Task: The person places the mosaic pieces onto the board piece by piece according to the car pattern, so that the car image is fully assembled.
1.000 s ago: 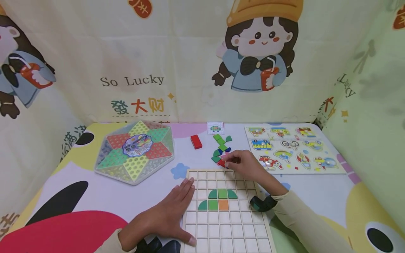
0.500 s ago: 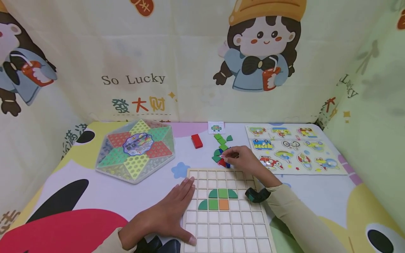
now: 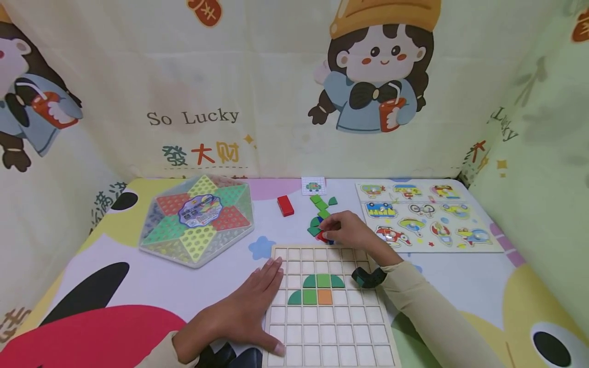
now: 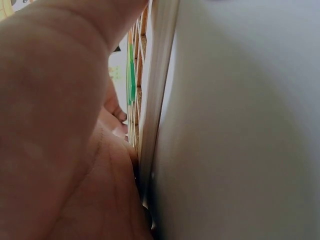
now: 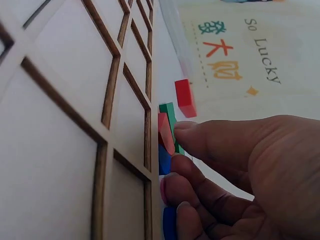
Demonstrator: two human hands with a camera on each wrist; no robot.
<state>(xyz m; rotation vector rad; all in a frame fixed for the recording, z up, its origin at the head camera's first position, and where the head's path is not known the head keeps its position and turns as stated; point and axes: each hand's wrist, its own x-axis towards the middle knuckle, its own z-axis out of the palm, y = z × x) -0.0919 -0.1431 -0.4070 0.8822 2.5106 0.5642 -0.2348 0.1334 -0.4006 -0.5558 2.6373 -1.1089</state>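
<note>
Left hand spread on board; right hand half-curled by red piece, grip unclear.

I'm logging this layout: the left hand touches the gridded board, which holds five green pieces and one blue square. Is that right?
No: the square is orange, not blue, as the head view shows. The left hand touches the gridded board holding five green pieces.

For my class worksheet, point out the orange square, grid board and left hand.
Orange square [image 3: 324, 297], head view, middle of its face.
Grid board [image 3: 326, 316], head view, a bare cell.
Left hand [image 3: 247, 312], head view, back of the hand.
</note>
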